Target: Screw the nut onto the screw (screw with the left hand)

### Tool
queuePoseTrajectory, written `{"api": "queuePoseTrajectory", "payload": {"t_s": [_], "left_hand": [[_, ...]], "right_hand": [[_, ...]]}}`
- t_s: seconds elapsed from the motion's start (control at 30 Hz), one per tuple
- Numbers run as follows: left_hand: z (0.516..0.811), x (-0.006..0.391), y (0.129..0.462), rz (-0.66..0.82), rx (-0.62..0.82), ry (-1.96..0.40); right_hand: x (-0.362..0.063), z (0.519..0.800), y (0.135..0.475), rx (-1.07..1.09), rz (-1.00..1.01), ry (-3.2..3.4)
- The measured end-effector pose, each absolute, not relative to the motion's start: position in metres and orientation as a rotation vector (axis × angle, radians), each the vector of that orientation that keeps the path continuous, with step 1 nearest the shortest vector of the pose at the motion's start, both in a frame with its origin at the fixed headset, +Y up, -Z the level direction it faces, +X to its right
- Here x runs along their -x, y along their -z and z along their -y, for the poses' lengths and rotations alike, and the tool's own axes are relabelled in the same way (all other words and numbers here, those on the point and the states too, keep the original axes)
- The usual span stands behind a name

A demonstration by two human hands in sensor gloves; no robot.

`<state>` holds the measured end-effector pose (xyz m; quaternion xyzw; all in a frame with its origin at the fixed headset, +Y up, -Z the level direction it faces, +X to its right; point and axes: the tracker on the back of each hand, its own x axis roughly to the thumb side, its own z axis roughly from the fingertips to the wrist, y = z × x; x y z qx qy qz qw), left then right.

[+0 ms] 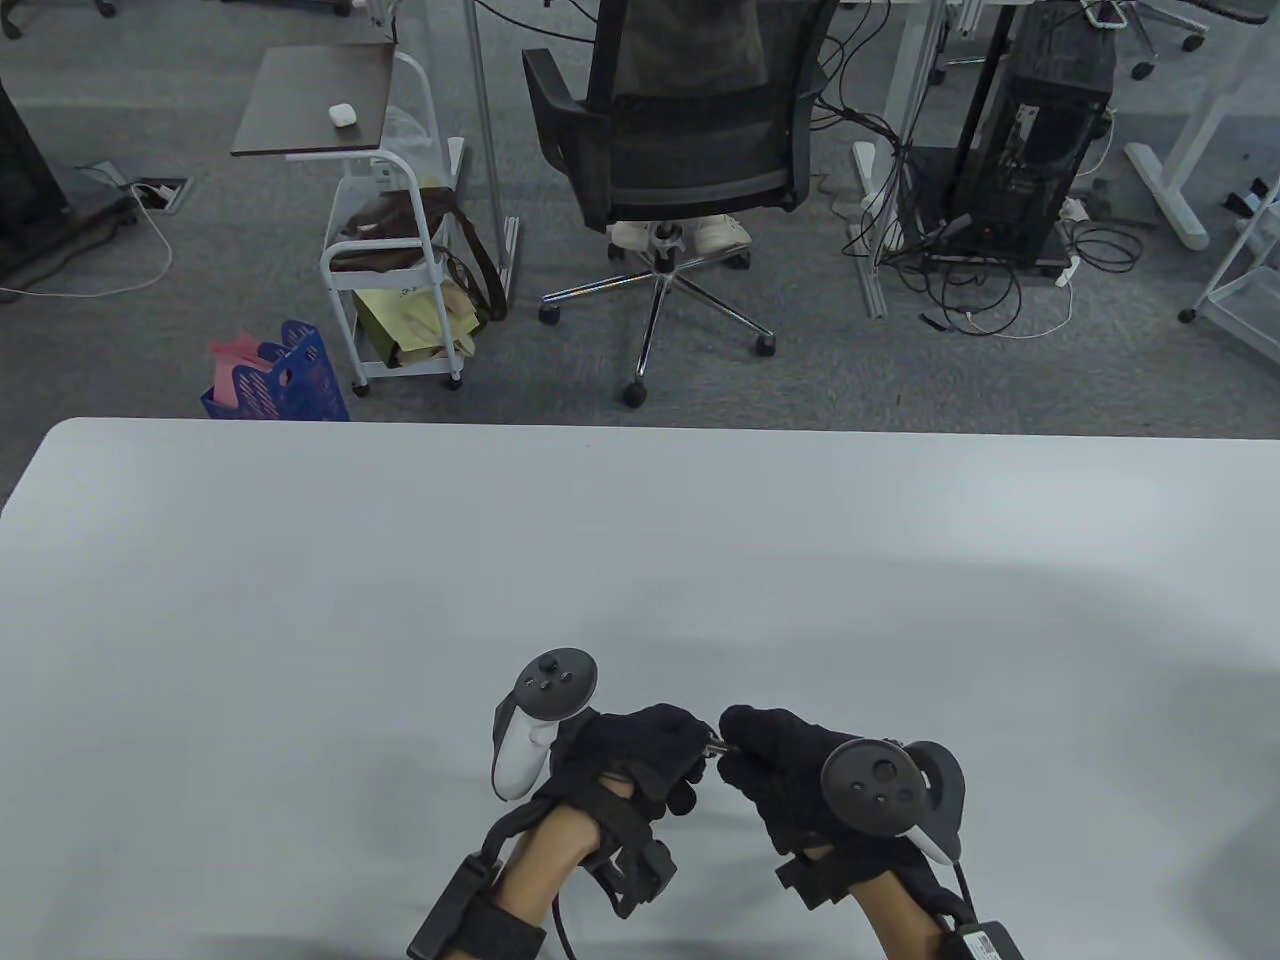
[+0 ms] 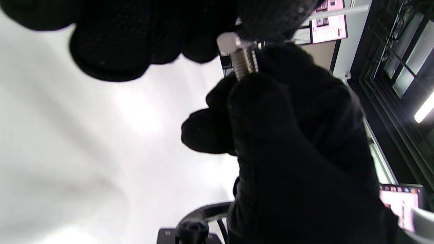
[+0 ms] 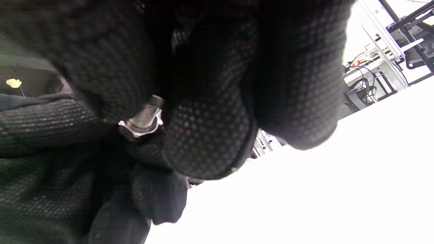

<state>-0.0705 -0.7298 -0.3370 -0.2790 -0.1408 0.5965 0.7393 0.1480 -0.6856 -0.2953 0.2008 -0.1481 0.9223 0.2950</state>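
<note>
Table view: shows the left grip (image 1: 630,765) and right grip (image 1: 800,780) set knuckle to knuckle just above the table (image 1: 300,600), near its front edge, fingertips meeting on a small glint of metal. Held off the surface, probably to leave fingers room to roll around the part.

From the left wrist view: shows the screw (image 2: 247,62) pinched in the right grip, threaded shank poking out past those fingers. Shows the pale nut (image 2: 228,42) at the shank's far end, tucked under the left fingertips. From the right wrist view: shows the nut's hexagonal rim sitting across the shank, with left-glove fabric touching it from below and beside. So, both clenched: right on the screw, left on the nut.

Reads as a sensible split: right as a steady anchor, left free to twirl, as the task asks. Leaves several threads bare between nut and right fingers, so likely early in the threading. Cannot tell whether the threads have caught. Calls for keeping nut and shank on one axis, since a tilt could cross-thread and a loose pinch could drop the nut.
</note>
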Motion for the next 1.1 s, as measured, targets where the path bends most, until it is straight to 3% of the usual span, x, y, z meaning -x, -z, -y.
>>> {"api": "queuePoseTrajectory", "payload": {"t_s": [0.1,0.23,0.5,0.67,0.9,1.1], "left_hand": [[0.7312,0.071,0.3364,0.33,0.656,-1.336],[0.7319,0.0741,0.3361,0.265,0.571,-1.318],[0.73,0.0687,0.3358,0.331,0.661,-1.32],[0.7341,0.0739,0.3361,0.256,0.587,-1.337],[0.7334,0.0699,0.3364,0.318,0.67,-1.337],[0.7358,0.0742,0.336,0.245,0.592,-1.33]], "right_hand": [[-0.1484,0.6851,0.2949,-0.531,0.398,-2.448],[-0.1461,0.6858,0.2945,-0.541,0.394,-2.448],[-0.1451,0.6856,0.2937,-0.551,0.393,-2.462],[-0.1453,0.6841,0.2934,-0.548,0.399,-2.442],[-0.1443,0.6842,0.2929,-0.561,0.404,-2.472],[-0.1452,0.6833,0.2929,-0.551,0.413,-2.457]]}}
